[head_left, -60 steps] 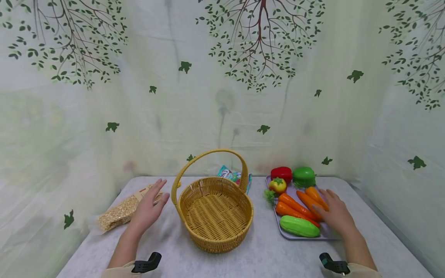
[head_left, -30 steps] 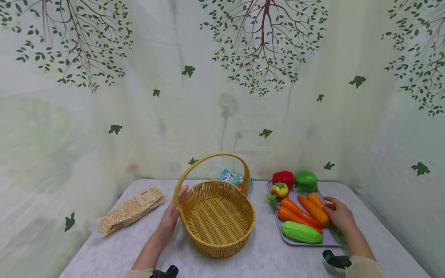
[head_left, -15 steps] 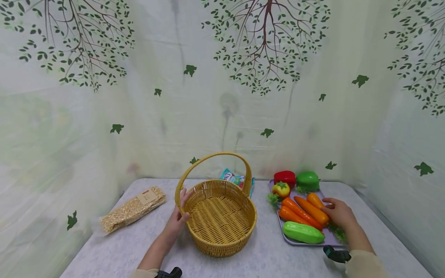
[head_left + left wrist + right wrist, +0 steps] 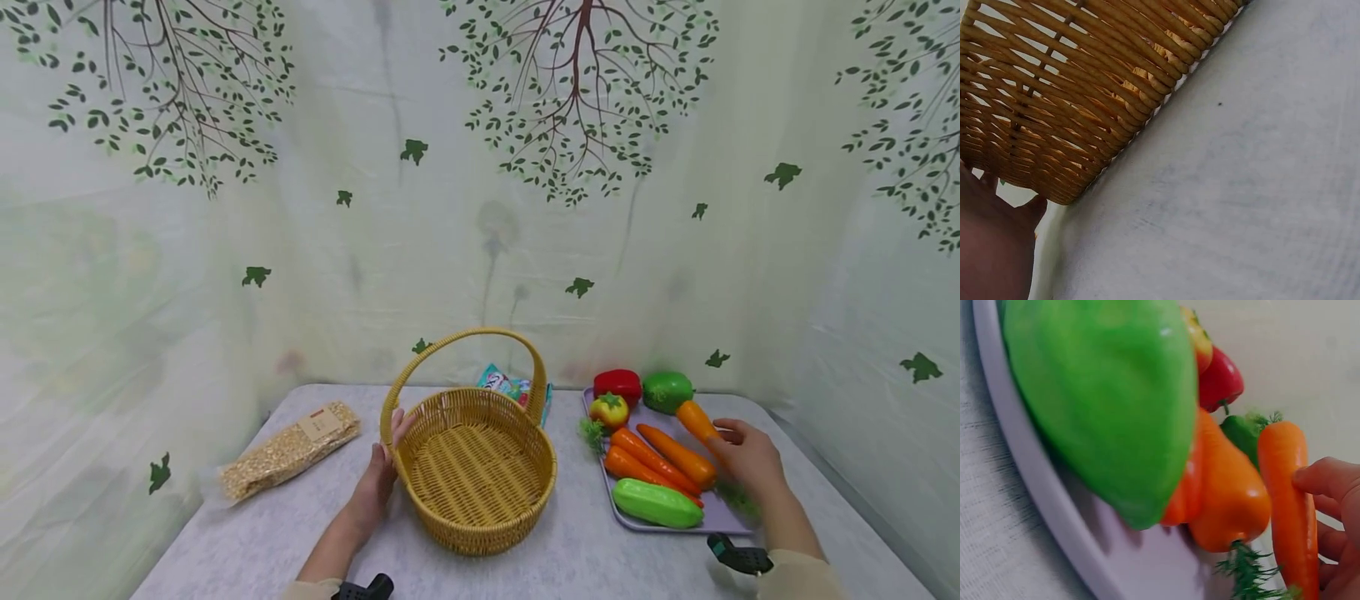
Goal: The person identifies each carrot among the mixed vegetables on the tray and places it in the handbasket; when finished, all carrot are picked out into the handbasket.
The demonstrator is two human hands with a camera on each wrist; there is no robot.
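Note:
On the left side of the brown wicker basket (image 4: pixel 480 527), my left hand (image 4: pixel 373 479) rests against the wall near the foot of the handle. Some of its fingers show behind the handle, and the left wrist view has the thumb near the woven wall (image 4: pixel 1085 81). My right hand (image 4: pixel 753 458) pinches an orange carrot (image 4: pixel 696 421) between thumb and fingers, tilted up over the lilac tray (image 4: pixel 637 523). In the right wrist view the thumb presses on the carrot (image 4: pixel 1285 481). More carrots (image 4: pixel 675 457) and a green cucumber (image 4: pixel 657 503) lie on the tray.
Red (image 4: pixel 618 385) and green (image 4: pixel 667 392) vegetables lie at the tray's back, with a yellow-red one (image 4: pixel 609 410) in front. A grain packet (image 4: pixel 288 454) lies left of the basket. A blue snack bag (image 4: pixel 501 382) sits behind it. A printed curtain (image 4: pixel 337 275) backs the table.
My left hand has moved right from beside the grain packet to the basket. My right hand has taken hold of a carrot and raised it from the tray. The basket stays put.

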